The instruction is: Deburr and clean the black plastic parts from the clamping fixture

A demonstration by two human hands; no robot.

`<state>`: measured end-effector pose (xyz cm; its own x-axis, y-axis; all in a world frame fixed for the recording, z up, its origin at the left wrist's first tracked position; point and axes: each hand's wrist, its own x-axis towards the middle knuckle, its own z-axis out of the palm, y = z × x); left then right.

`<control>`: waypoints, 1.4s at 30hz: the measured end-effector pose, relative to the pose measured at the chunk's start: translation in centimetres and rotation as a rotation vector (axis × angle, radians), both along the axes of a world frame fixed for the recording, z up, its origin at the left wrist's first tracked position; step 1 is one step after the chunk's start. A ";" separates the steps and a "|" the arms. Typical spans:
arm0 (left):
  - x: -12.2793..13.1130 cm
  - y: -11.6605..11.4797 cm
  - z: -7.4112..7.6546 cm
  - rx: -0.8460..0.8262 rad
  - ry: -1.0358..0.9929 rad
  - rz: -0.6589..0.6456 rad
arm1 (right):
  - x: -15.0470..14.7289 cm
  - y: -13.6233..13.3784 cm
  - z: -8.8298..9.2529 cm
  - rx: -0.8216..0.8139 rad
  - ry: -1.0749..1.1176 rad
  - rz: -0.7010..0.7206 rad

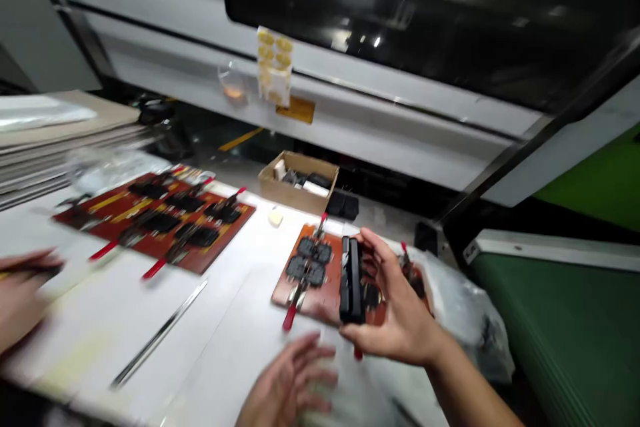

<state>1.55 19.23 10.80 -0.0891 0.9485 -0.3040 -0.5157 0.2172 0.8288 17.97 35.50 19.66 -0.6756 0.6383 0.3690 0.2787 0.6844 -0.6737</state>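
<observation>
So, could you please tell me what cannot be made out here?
In the head view:
Part of the right-hand board: hidden by the black piece and right hand.
Left hand: blurred, wrist cut by the bottom edge.
Co-worker's hand: blurred, partly cut by the left edge.
Contents of the cardboard box: too small, blurred.

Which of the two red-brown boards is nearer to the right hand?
The board on the right, partly hidden behind the right hand; the other board lies apart, farther left.
</observation>
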 end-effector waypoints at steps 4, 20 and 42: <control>-1.6 -3.3 -0.5 0.060 -0.247 -0.158 | 0.8 -10.7 -5.3 -0.186 -0.109 0.223; -2.5 -10.8 -2.6 -0.273 0.193 0.008 | 2.1 -17.6 -13.7 -0.445 -0.197 0.216; 3.8 -8.7 -1.7 -0.100 0.343 0.090 | 3.8 -20.4 -13.2 -0.980 0.343 -0.127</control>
<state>5.32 10.51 9.11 -0.2835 0.8995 -0.3325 -0.2326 0.2718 0.9338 21.81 15.09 6.42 -0.5393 0.8207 -0.1888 -0.0010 -0.2248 -0.9744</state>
